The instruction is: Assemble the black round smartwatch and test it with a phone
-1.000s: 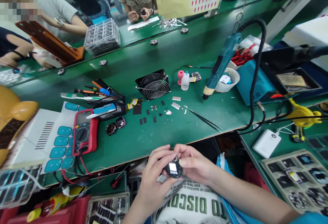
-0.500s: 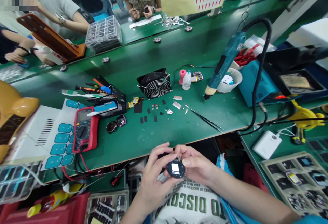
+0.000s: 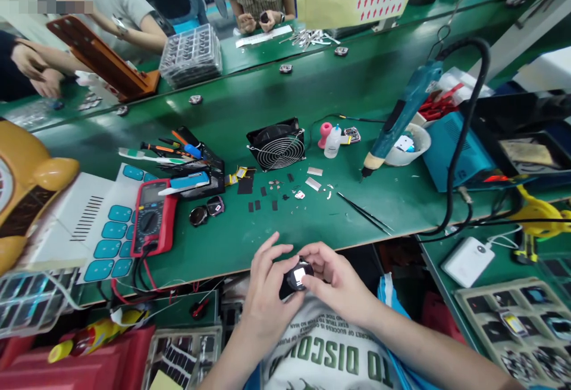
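Note:
A round black smartwatch body [image 3: 292, 280] with a lit white patch on its screen is held between my hands, just off the bench's front edge. My left hand [image 3: 266, 286] grips it by the rim with thumb and fingers. From the other side my right hand [image 3: 332, 277] holds it too, the thumb lying over the screen's right part. Beyond the hands lie black tweezers [image 3: 364, 214], small black pads [image 3: 274, 205] and two silvery strips [image 3: 313, 184]. Two watch cases [image 3: 198, 216] rest further left.
A red multimeter [image 3: 153, 217], a tool holder [image 3: 209, 170] and a black fan [image 3: 276, 145] stand on the green bench. A teal electric screwdriver [image 3: 401, 116] hangs at right. Co-workers sit across the bench; a parts tray [image 3: 464, 301] lies at lower right.
My right thumb has moved from the watch's upper edge onto its screen. The watch has shifted slightly up and left in view. The whole view has swung a little.

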`<state>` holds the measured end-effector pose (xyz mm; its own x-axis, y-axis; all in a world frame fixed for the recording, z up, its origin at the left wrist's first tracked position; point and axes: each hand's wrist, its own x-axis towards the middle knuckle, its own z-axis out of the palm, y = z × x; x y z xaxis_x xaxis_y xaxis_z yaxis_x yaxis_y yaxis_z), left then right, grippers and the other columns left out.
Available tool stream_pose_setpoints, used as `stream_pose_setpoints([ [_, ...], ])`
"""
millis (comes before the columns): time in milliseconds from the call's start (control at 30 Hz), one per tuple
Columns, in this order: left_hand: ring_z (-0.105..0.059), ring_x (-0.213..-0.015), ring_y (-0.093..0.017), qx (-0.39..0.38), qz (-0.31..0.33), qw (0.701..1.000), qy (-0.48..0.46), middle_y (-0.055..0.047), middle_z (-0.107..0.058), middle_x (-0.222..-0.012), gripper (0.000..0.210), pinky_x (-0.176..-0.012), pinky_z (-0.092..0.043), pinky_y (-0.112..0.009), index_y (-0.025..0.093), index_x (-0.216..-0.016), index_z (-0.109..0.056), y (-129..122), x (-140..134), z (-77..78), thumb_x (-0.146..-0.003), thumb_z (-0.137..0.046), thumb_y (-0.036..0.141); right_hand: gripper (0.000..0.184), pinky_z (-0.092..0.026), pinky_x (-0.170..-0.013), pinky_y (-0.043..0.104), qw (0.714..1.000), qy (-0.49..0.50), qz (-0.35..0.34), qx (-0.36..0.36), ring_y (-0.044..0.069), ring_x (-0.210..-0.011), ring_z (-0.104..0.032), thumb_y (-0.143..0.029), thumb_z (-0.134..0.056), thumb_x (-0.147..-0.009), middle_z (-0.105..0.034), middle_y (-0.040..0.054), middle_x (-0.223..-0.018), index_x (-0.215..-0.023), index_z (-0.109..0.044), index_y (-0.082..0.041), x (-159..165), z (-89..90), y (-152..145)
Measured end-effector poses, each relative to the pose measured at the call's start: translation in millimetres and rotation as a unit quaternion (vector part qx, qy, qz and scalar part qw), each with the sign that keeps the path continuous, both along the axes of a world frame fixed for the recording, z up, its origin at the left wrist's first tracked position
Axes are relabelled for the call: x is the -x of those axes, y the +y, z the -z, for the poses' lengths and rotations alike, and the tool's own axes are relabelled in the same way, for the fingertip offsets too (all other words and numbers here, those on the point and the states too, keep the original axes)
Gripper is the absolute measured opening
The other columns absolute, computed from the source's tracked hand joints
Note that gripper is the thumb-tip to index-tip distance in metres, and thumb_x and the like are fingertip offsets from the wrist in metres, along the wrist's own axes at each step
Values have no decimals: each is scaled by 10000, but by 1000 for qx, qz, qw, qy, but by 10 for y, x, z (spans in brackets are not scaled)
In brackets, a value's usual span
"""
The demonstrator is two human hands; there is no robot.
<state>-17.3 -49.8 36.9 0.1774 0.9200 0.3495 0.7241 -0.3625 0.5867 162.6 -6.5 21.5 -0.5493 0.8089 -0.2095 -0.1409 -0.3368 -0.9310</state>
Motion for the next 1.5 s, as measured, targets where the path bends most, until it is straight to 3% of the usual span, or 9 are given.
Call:
stream_pose_setpoints([
  [933,-488,-1423,-294,-6,-2,1000,-2,-127,-611,-1264,326,-1127,-512,-487,170,-1239,-594,-24,-30,58,-926,-674,129,268,-493,-768,288,999,-38,30,25,153,-827,-633,-343,-672,-867,-674,23,-905,-1081,-594,-203,52,68,-55],
  [1500,-503,-1413,-314,0,-3,1000,-1,-133,-617,-1269,330,-1104,-536,-516,182,-1243,-593,-32,-35,63,-926,-674,139,280,-503,-761,284,998,-31,34,31,155,-837,-645,-385,-711,-880,-680,18,-893,-1074,-606,-213,52,79,-54],
])
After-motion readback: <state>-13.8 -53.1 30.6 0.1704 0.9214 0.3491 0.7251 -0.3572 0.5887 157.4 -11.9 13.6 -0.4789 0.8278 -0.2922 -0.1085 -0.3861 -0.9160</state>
